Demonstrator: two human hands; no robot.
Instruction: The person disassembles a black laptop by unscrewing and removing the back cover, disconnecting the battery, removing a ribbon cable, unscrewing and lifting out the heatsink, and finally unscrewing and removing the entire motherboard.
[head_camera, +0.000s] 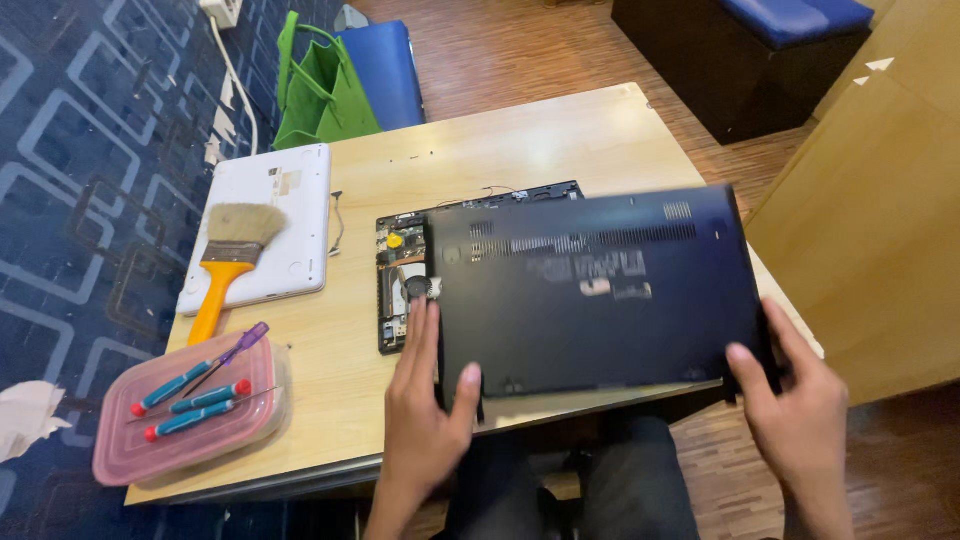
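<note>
Above the wooden table (560, 130), both hands gripped the dark bottom cover (590, 290): left hand (425, 420) clasping its near-left corner, right hand (800, 400) its right corner. Cover sat skewed over the opened laptop base (400, 280); alignment with the base appeared outstanding.

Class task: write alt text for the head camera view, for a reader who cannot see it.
Two bare hands, left hand and right hand, grip a dark laptop bottom cover above an opened laptop on a wooden table. To the left lie a white laptop, an orange-handled brush and screwdrivers on a pink container.
</note>
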